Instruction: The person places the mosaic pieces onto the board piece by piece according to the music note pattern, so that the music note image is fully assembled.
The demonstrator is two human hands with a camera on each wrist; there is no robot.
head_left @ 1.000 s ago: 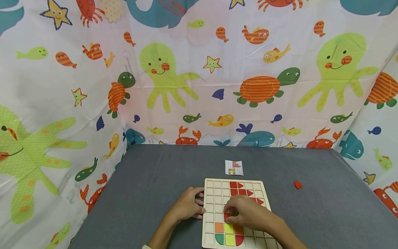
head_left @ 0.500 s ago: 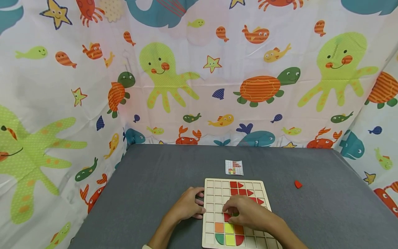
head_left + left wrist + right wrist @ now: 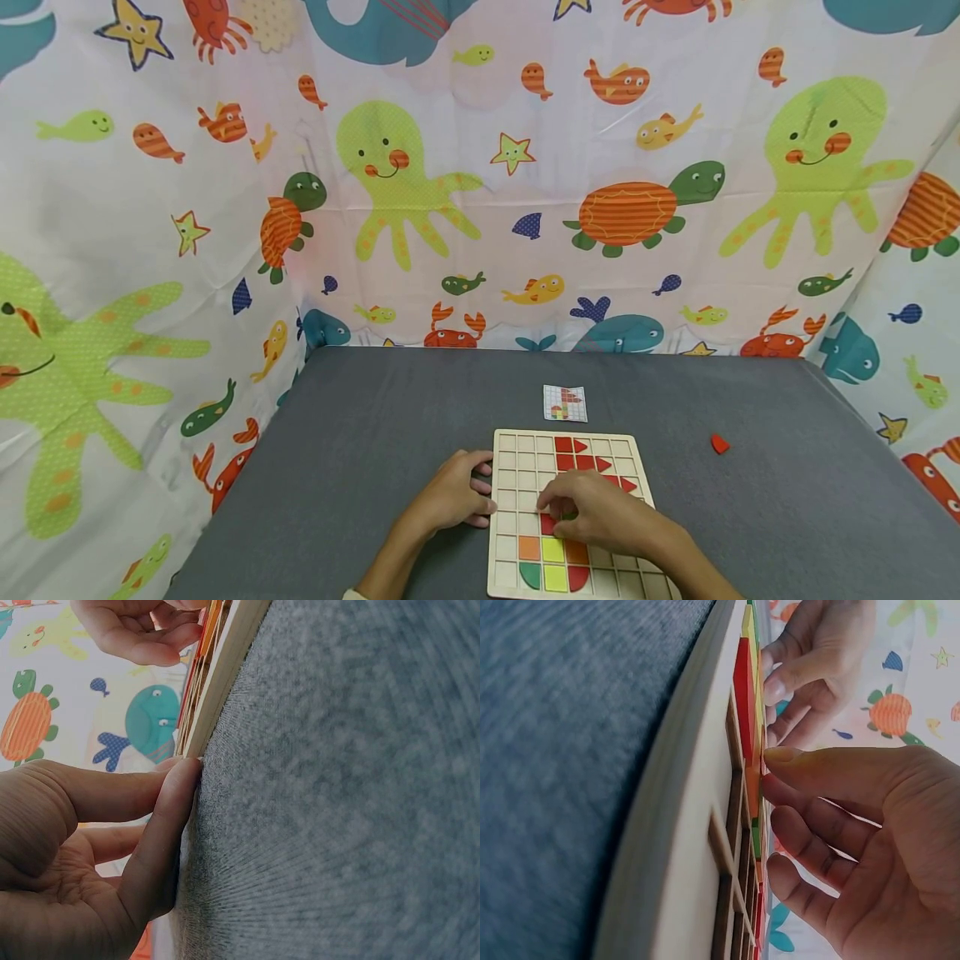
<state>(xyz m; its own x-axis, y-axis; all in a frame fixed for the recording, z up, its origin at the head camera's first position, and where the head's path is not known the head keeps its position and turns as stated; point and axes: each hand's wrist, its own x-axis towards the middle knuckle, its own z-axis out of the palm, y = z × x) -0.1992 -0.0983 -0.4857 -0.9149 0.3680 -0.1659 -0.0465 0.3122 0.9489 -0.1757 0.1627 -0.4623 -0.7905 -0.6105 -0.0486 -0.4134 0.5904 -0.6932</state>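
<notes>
A wooden grid board [image 3: 507, 458] lies on the table with coloured pieces in its cells. My left hand [image 3: 452, 492] is at its left side, thumb and fingertips touching the edge. My right hand [image 3: 596, 510] is over the middle of the board, thumb and index fingertips down at a red square [image 3: 547, 523]. A green piece [image 3: 567, 517] shows partly beneath that hand. Below lie an orange square [image 3: 528, 547], a yellow square [image 3: 552, 550], a green rounded piece [image 3: 529, 575] and a red rounded piece [image 3: 577, 577]. Red squares and red triangles [image 3: 603, 464] occupy the upper rows.
Behind the board lies a small printed pattern card [image 3: 565, 404]. One loose red piece [image 3: 719, 444] sits on the grey table [image 3: 405, 400] to the right. A curtain [image 3: 465, 300] with sea animals hangs along the back and sides.
My right thumb has slid slightly to the right along the red square, showing more of it. The left hand and the board have stayed put.
</notes>
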